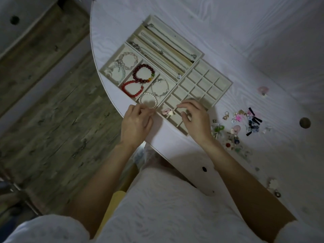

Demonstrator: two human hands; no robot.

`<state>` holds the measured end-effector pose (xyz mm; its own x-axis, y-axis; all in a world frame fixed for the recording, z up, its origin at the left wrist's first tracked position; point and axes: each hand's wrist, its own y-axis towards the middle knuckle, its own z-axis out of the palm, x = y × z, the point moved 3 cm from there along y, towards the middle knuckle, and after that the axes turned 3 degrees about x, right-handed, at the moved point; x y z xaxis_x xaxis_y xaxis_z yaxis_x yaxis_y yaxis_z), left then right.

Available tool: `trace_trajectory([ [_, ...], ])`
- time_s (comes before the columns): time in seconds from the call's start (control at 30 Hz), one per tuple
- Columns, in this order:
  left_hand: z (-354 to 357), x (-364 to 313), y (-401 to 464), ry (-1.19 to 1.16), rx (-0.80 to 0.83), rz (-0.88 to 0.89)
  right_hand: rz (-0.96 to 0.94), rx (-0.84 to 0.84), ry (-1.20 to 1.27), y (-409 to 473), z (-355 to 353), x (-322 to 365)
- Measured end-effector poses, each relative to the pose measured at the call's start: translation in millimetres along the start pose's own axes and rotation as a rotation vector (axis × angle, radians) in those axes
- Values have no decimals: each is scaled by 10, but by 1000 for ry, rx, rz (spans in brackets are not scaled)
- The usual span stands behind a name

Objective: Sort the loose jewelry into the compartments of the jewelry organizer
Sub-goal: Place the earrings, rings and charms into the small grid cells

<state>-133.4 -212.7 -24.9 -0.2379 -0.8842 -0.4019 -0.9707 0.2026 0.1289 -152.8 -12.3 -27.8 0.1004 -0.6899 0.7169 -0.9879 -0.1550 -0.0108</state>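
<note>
The person wears a white short-sleeved top of textured fabric with a faint wavy woven pattern, which fills the near part of the view between the two arms. The sleeve [43,228] on the left arm ends above the elbow at the near left corner, and the matching sleeve on the right arm ends at the near right corner; both forearms are bare from sleeve hem to wrist. The left hand [135,122] and the right hand [194,118] are bare, with no visible rings, bracelets, watch or gloves at the wrists or fingers.
</note>
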Motion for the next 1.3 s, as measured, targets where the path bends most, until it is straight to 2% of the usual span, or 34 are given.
trace_trajectory([
  [0.13,69,-109,85,38,97,4,3,32,-146,10,19,38],
  [0.3,155,-162,327,-6,256,-129,21,134,-268,124,153,168],
  [0.4,173,-155,423,-10,334,-131,15,129,-355,147,182,174],
  [0.53,153,-141,433,-53,356,-129,-38,106,-400,147,177,188],
  [0.67,172,-138,399,-135,346,-233,-76,82,-364,161,198,237],
  [0.77,151,-152,373,-88,262,-271,-52,73,-318,172,233,247],
  [0.87,124,-192,396,7,248,-264,-43,66,-357,183,241,255],
  [1.0,30,-146,409,-13,243,-183,-36,73,-390,171,185,228],
  [1.1,-17,-70,349,29,176,21,-93,47,-376,113,135,175],
  [1.17,31,-28,316,97,207,145,-143,33,-384,79,126,163],
  [1.3,84,-10,299,139,291,173,-165,105,-441,67,166,179],
])
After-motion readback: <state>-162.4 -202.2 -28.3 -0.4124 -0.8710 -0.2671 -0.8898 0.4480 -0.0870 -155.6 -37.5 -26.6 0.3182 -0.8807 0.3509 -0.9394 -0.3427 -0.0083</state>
